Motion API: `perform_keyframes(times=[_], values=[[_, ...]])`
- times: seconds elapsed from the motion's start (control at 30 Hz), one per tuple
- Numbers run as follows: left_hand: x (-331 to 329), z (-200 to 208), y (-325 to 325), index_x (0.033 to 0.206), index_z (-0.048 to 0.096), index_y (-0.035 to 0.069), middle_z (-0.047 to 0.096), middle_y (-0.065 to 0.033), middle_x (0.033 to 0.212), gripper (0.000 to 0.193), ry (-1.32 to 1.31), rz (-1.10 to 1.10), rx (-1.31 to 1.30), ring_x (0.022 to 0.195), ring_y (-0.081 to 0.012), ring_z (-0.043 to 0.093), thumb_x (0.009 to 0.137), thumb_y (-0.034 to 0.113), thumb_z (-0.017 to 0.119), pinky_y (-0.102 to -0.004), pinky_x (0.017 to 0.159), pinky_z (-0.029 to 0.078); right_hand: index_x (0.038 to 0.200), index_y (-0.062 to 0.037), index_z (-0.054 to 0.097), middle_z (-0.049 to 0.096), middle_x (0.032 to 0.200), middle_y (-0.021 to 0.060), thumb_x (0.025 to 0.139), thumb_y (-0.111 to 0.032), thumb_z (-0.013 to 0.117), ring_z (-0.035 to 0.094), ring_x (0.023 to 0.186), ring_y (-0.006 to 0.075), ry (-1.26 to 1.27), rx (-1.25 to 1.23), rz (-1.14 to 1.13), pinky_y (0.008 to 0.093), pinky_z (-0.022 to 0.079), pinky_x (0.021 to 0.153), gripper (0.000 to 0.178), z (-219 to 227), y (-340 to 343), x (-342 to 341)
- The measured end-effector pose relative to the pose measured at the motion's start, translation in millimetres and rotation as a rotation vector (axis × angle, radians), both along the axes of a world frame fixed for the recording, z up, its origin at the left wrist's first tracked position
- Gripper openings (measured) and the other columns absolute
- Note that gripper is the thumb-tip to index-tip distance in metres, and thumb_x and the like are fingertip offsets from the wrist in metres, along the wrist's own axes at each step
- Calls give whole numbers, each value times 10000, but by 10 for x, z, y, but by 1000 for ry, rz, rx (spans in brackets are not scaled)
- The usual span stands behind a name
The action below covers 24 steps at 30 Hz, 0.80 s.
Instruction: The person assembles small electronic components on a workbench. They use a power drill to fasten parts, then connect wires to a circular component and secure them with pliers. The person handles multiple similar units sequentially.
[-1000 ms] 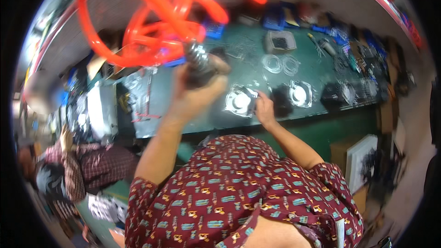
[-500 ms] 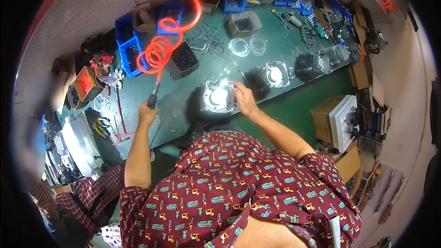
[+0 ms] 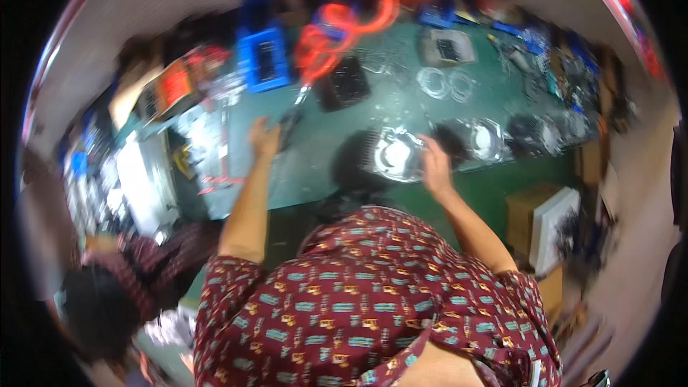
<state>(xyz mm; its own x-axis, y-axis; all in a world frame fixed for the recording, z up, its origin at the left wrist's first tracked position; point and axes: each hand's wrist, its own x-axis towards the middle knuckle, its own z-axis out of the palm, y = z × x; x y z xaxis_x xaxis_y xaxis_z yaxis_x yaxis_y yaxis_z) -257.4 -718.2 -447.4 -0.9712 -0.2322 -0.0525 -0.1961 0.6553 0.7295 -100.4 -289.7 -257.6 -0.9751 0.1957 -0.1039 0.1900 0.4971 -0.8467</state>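
The picture is blurred by motion. My left hand (image 3: 264,137) lies on the green bench beside a dark air tool (image 3: 291,126), touching it; the blur hides whether the fingers grip it. An orange coiled hose (image 3: 337,25) runs up from the tool to the far edge. My right hand (image 3: 434,165) holds the right rim of a round shiny metal housing (image 3: 393,158) with a dark finned body, which sits on the bench in front of me.
Similar round housings (image 3: 487,140) stand in a row to the right. A black tray (image 3: 344,82), clear rings (image 3: 444,84) and blue bins (image 3: 264,57) lie farther back. A cardboard box (image 3: 534,208) stands at the right, and another person (image 3: 100,301) sits at the lower left.
My left hand has brought the air tool down from near my head to the bench, and the hose has stretched upward. My right hand stays on the housing.
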Motion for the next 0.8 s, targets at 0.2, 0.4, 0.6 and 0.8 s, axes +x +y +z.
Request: perform_keyframes(times=[0.2, 0.4, 0.6, 0.8], values=[[770, 123, -631, 1033, 660, -44, 701, -199, 978, 289, -78, 567, -90, 937, -332, 692, 815, 137, 717, -406, 829, 541, 1277, 63, 600, 613, 926, 52, 974, -131, 422, 484, 757, 124, 82, -51, -33, 269, 436, 739, 401, -43, -103, 40], [1038, -46, -1061, 1035, 601, -18, 678, -219, 1019, 289, -68, 1075, -118, 954, -397, 672, 816, 119, 730, -484, 807, 530, 1276, 38, 609, 565, 855, 34, 973, -130, 409, 441, 720, 102, 68, 5, 9, 264, 398, 677, 400, -147, 8, 77], [1333, -1065, -2208, 1005, 548, -45, 679, -222, 895, 413, -1, 1051, -282, 818, -415, 712, 756, 182, 787, -480, 746, 595, 1279, 57, 589, 664, 1018, 146, 964, -159, 426, 585, 864, 213, 26, -62, 42, 352, 482, 839, 415, -183, 16, 23], [1065, -195, -1660, 834, 657, -86, 667, -152, 811, 305, -202, 1202, 419, 592, -247, 635, 716, 145, 818, -377, 506, 540, 1272, 23, 600, 605, 849, 136, 958, -127, 432, 557, 752, 184, 109, -31, 5, 322, 479, 753, 387, -144, 48, 71]])
